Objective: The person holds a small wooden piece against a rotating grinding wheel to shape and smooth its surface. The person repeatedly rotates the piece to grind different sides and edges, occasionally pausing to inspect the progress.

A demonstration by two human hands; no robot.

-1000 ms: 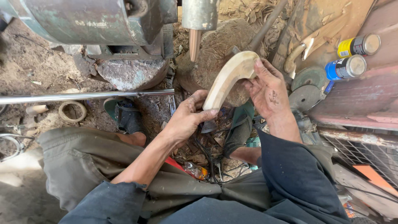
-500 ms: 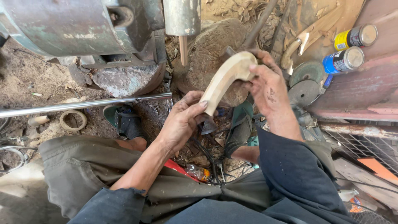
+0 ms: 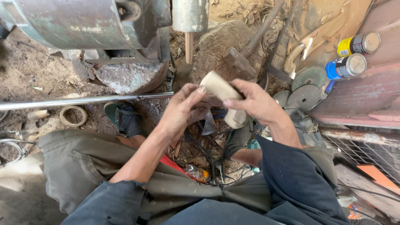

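The curved pale wooden piece (image 3: pixel 223 98) is held at centre frame, below the machine's steel spindle (image 3: pixel 189 25) and in front of a wooden stump (image 3: pixel 225 41). The left hand (image 3: pixel 181 110) grips its upper end; the right hand (image 3: pixel 254 102) clasps its lower end. Two spray cans (image 3: pixel 352 54) lie to the right.

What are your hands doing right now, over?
Left hand and right hand both gripping the curved wooden piece. Held in the air, in front of the tree stump. Metal spindle above it, not touching.
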